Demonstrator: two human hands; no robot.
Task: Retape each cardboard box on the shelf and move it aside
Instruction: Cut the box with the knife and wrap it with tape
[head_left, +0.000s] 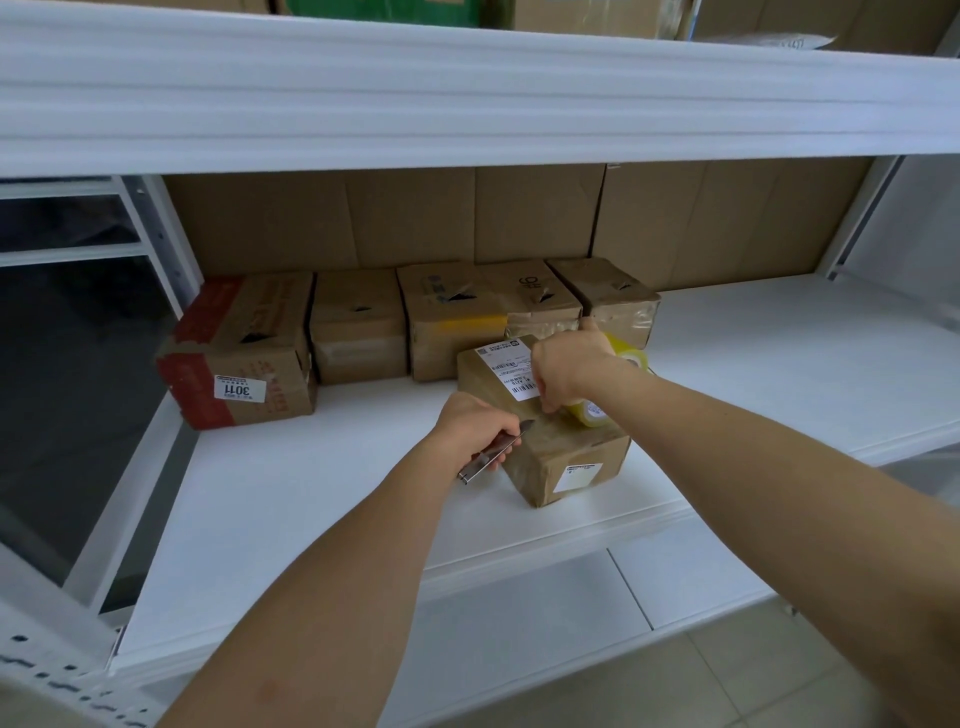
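A brown cardboard box (566, 452) with white labels sits turned at an angle near the middle of the white shelf (311, 493). My left hand (475, 428) grips a metal utility knife (493, 452), and its blade tip lies on the box top. My right hand (569, 371) holds a yellowish roll of tape (589, 413) against the box top, fingers curled at the tape beside the blade. A second tape roll (631, 356) shows just behind that hand.
Several worn boxes stand in a row at the back of the shelf, the leftmost one (244, 353) with red edging and a 3011 label. Cardboard sheets (467, 218) line the shelf's back. The upper shelf's edge (467, 93) hangs low overhead. Bare shelf lies to the right.
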